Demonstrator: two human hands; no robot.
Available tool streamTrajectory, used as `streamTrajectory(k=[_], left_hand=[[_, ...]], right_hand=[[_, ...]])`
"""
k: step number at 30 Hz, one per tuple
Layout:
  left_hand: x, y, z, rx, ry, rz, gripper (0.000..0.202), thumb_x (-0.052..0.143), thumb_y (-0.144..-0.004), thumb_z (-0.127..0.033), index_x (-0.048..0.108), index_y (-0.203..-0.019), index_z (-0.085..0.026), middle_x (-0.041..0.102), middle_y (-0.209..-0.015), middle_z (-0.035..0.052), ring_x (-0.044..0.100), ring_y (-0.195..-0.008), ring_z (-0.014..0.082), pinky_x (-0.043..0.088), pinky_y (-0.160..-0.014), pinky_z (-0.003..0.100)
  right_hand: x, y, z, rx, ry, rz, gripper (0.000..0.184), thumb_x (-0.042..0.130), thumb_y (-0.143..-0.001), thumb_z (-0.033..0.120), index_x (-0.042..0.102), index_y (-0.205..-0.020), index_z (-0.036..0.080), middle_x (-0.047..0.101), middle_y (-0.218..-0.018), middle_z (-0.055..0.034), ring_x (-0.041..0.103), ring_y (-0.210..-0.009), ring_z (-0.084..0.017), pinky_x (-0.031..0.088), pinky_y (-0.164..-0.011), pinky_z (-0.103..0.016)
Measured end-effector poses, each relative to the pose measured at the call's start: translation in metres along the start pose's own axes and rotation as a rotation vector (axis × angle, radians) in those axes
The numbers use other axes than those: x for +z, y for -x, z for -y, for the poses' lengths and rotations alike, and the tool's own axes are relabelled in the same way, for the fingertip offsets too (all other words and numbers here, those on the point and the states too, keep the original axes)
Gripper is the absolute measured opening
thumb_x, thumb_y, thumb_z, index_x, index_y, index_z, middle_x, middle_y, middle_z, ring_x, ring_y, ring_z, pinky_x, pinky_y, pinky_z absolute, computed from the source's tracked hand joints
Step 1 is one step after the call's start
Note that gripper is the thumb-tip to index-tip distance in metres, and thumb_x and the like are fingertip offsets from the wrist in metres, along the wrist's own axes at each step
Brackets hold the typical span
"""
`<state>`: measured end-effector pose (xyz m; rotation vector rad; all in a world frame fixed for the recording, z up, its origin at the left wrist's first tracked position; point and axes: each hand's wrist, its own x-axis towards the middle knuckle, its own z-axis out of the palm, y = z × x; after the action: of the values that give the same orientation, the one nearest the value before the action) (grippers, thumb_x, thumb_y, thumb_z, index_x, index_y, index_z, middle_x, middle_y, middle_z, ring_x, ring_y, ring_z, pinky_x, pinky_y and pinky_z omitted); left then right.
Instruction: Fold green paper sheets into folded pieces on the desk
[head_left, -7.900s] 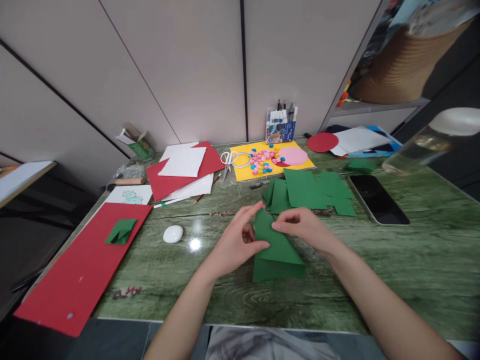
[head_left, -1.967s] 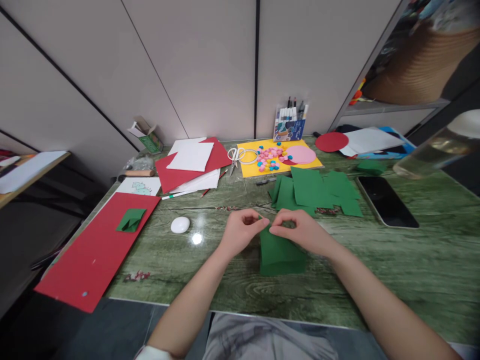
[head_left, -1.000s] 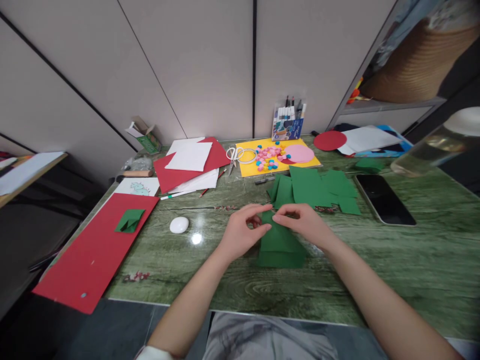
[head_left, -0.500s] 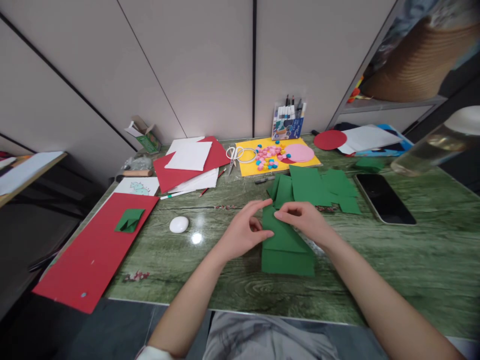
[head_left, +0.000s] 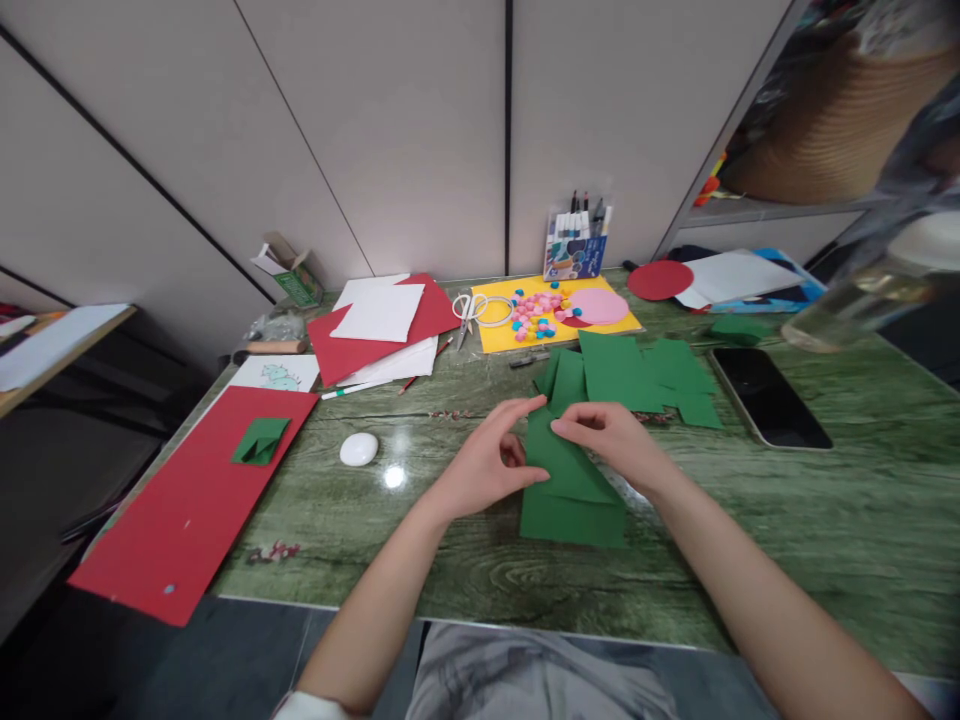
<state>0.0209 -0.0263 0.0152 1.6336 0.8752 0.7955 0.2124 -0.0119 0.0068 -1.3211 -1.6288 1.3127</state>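
In the head view, a folded sheet of green paper (head_left: 568, 470) is between my hands near the front middle of the table. My left hand (head_left: 491, 460) holds its left side, thumb and index finger spread along it and the other fingers curled in. At the upper right edge, my right hand (head_left: 611, 435) pinches the sheet between thumb and fingers. A lower flap or layer of green paper (head_left: 574, 525) shows beneath, nearer to me. Just beyond my hands lie several more green paper pieces (head_left: 619, 370), overlapping.
A phone (head_left: 770, 397) and a clear bottle (head_left: 855, 290) stand to the right. Farther back are scissors (head_left: 465, 318), small coloured balls on yellow card (head_left: 630, 320) and a marker pack (head_left: 576, 250). At left lie red card (head_left: 187, 500) and a white oval object (head_left: 358, 449).
The near end of the green paper has shifted slightly up and left. Both hands keep nearly the same place and hold.
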Motion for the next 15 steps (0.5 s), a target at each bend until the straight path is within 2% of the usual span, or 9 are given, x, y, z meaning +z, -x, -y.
streamTrajectory(k=[5,15], left_hand=[[-0.0007,0.0003,-0.0012,-0.015,0.007,-0.019,0.071,0.068,-0.067,-0.016,0.039,-0.129,-0.034,0.032,-0.138,0.0072,0.048,-0.059,0.0045,0.046,-0.054,0.022],[-0.0025,0.0004,-0.0018,-0.008,0.000,0.004,0.071,0.068,-0.068,-0.016,0.038,-0.130,-0.034,0.031,-0.139,0.0069,0.048,-0.059,0.0042,0.046,-0.055,0.022]], right_hand=[[-0.0032,0.0002,-0.0003,0.038,-0.046,0.030,0.031,0.062,-0.070,0.045,0.058,-0.063,0.016,0.049,-0.059,0.0019,0.040,-0.056,-0.011,0.029,-0.051,-0.024],[-0.0047,0.0006,-0.0007,0.068,-0.056,0.031,0.033,0.062,-0.069,0.045,0.054,-0.056,0.016,0.040,-0.052,0.0042,0.032,-0.051,-0.009,0.021,-0.048,-0.024]])
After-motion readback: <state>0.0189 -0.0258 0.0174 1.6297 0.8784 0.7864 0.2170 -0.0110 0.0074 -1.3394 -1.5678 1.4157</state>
